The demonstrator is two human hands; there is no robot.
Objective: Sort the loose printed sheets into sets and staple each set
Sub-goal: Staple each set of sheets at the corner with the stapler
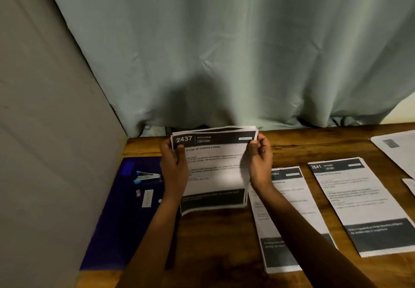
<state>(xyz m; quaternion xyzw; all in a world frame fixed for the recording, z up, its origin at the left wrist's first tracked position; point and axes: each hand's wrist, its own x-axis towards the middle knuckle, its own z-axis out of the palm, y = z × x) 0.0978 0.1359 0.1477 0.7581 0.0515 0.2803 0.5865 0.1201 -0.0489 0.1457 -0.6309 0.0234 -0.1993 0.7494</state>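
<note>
Both hands hold a stack of printed sheets [213,166] upright, its lower edge resting on the wooden table [220,242]. The top sheet reads "2437 KITCHEN". My left hand [174,168] grips the stack's left edge and my right hand [260,161] grips its right edge near the top. A small blue and silver stapler [147,176] lies to the left on a dark blue folder [125,211]. Two more sets of sheets lie flat to the right: one partly under my right forearm [289,215], and one headed "2641" [361,204].
A small white staple box [147,197] lies on the blue folder below the stapler. More white paper [397,150] sits at the far right edge. A pale green curtain [224,51] hangs behind the table and a grey wall [45,130] bounds the left side.
</note>
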